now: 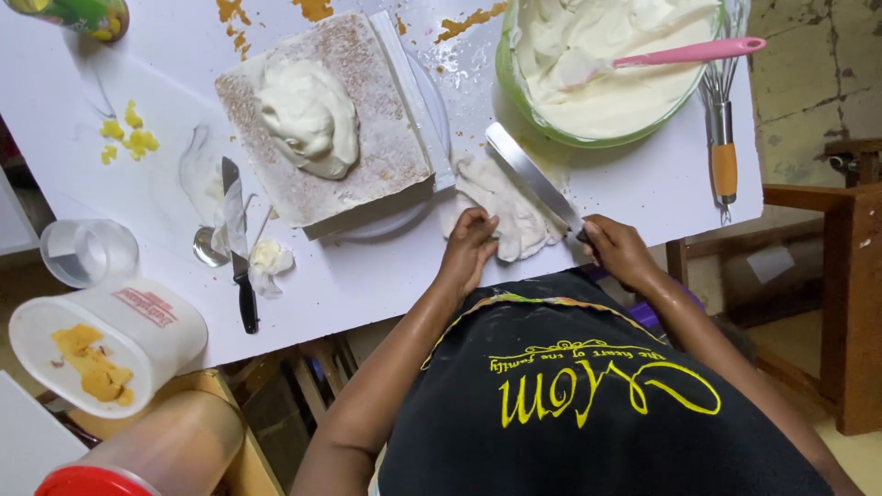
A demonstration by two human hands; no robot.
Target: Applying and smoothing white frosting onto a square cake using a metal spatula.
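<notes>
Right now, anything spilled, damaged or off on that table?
Yes. The white table has paint flaked off in orange-brown patches along its far edge. Yellow crumbs lie scattered left of the cake, and a cream smear sits beside the black-handled knife. Nothing has tipped over.

1. Both forearms reach forward from the lower frame and draw closer together toward the table edge.
2. Left hand [467, 248]: palm down, fingers curled loosely, knuckles up, fingertips pressing flat on what lies beneath. Wrist straight, in line with the forearm.
3. Right hand [617, 246]: closed in a fist-like grip, thumb side turned inward toward the left hand, back of the hand up. Wrist slightly bent inward.
4. Hands near each other, not touching.
5. Both arms bare; elbows bent and held out from the torso.
</notes>
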